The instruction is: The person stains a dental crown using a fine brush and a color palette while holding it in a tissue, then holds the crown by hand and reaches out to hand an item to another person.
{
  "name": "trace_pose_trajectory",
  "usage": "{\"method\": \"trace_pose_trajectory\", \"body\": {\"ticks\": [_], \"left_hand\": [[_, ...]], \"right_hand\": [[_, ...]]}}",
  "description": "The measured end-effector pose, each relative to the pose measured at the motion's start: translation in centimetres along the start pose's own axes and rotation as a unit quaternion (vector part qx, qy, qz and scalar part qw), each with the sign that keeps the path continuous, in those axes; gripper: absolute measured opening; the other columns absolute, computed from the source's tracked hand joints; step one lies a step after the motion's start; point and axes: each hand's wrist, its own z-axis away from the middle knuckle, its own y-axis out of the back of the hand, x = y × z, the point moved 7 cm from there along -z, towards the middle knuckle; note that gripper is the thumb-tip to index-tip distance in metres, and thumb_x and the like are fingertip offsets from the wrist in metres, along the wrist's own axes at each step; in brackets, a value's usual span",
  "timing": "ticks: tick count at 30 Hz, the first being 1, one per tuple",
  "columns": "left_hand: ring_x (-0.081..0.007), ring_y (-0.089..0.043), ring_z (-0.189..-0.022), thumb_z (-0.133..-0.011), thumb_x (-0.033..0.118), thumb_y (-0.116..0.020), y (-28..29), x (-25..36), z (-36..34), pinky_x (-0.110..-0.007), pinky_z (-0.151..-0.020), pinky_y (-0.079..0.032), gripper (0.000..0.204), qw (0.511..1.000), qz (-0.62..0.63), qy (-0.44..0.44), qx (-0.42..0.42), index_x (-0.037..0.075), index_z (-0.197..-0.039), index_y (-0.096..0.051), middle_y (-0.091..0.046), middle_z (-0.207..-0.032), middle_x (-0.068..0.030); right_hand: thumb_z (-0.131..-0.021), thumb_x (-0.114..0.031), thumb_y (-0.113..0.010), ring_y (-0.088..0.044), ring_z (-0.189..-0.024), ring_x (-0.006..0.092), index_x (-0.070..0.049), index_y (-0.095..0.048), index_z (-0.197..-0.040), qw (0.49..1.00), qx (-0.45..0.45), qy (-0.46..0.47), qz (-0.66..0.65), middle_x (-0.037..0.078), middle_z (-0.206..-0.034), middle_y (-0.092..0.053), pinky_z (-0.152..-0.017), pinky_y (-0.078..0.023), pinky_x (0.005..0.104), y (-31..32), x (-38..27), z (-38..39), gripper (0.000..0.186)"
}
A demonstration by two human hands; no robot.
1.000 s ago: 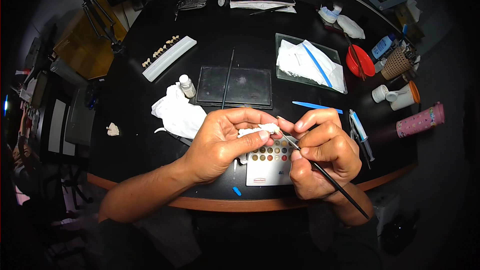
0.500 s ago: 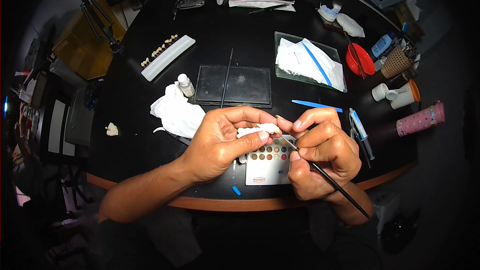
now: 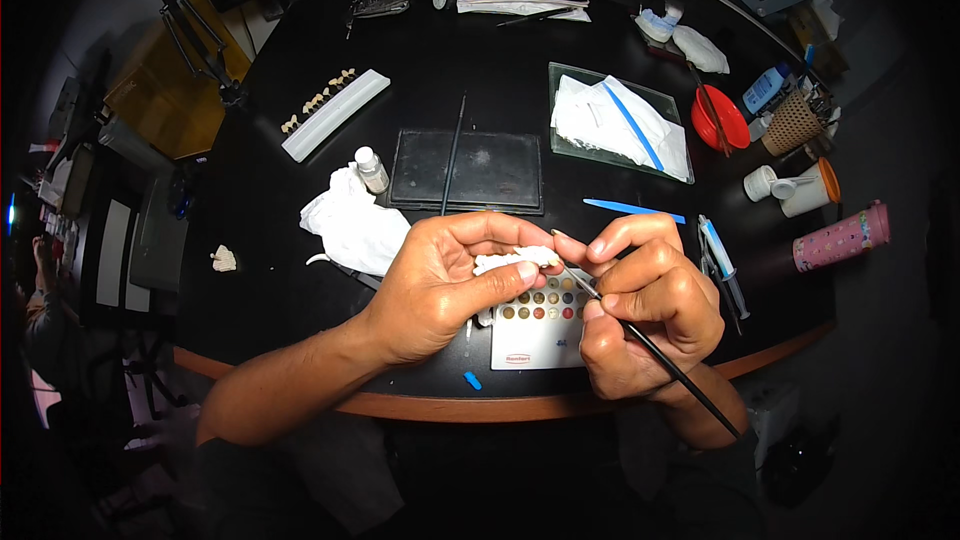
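Between the thumb and fingers of my left hand is a small, lumpy white piece that looks like a dental cast. My right hand pinches a slim black-handled brush, its handle slanting down to the right. The brush tip is at the right end of the white piece; whether it touches cannot be made out. Under both hands lies a white palette with rows of small round coloured pans, partly covered by my fingers.
A dark flat case with another brush across it lies beyond my hands. White cloth and a small bottle sit left. Rightward are a glass plate, red bowl, syringe and pink tumbler.
The fingers of my right hand have shifted slightly on the brush. My left hand stays in place with the white piece. At the far left, another person's arm has moved.
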Motion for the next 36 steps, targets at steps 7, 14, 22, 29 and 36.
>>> {"method": "trace_pose_trajectory", "body": {"ticks": [7, 14, 22, 29, 36], "left_hand": [[-0.0166, -0.064, -0.099, -0.092, 0.001, -0.061, 0.0, 0.1, 0.1, -0.031, -0.095, -0.051, 0.021, 1.0, -0.012, 0.005, 0.01, -0.005, -0.112, -0.063, -0.065, -0.117, -0.0195], [-0.0151, -0.064, -0.095, -0.093, 0.006, -0.059, 2.3, 2.1, 0.0, -0.028, -0.088, -0.049, 0.027, 0.997, -0.01, -0.035, 0.07, -0.004, -0.118, -0.06, -0.068, -0.106, -0.0144], [-0.0133, -0.062, -0.091, -0.093, 0.009, -0.058, 3.8, 3.1, -0.1, -0.027, -0.085, -0.047, 0.03, 0.993, -0.007, -0.067, 0.097, -0.004, -0.12, -0.06, -0.067, -0.106, -0.0138], [-0.0126, -0.064, -0.092, -0.094, 0.01, -0.058, 3.4, 3.1, 0.0, -0.026, -0.084, -0.046, 0.033, 0.994, -0.036, -0.065, 0.085, -0.005, -0.123, -0.059, -0.069, -0.108, -0.0155], [-0.0118, -0.063, -0.093, -0.095, 0.011, -0.057, 3.3, 3.2, 0.1, -0.026, -0.086, -0.045, 0.033, 0.993, -0.05, -0.07, 0.077, -0.006, -0.124, -0.059, -0.069, -0.109, -0.0155]], "right_hand": [[-0.064, 0.008, -0.062, -0.064, -0.078, 0.0265, -0.002, -0.052, -0.072, 1.0, -0.016, 0.0, -0.009, 0.008, -0.066, -0.056, -0.069, -0.061, 0.0378, 0.0, 0.0, -0.1, 0.016], [-0.074, 0.008, -0.059, -0.053, -0.09, 0.0223, -0.001, -0.052, -0.079, 0.986, 0.03, -0.084, -0.138, 0.008, -0.072, -0.054, -0.088, -0.058, 0.0458, 0.4, 2.0, 0.5, 0.011], [-0.062, 0.005, -0.064, -0.066, -0.082, 0.0232, -0.001, -0.056, -0.062, 0.964, -0.178, -0.2, -0.004, 0.006, -0.057, -0.055, -0.066, -0.05, 0.0315, -3.1, 5.2, 2.0, 0.01], [-0.061, 0.005, -0.064, -0.065, -0.069, 0.0224, -0.001, -0.056, -0.059, 0.959, -0.214, -0.181, 0.025, 0.005, -0.051, -0.051, -0.069, -0.052, 0.0331, -4.0, 4.7, 2.3, 0.01], [-0.06, 0.004, -0.066, -0.066, -0.068, 0.0241, 0.0, -0.058, -0.061, 0.963, -0.215, -0.156, 0.044, 0.007, -0.053, -0.055, -0.069, -0.052, 0.0331, -4.5, 4.4, 2.1, 0.008]]}}
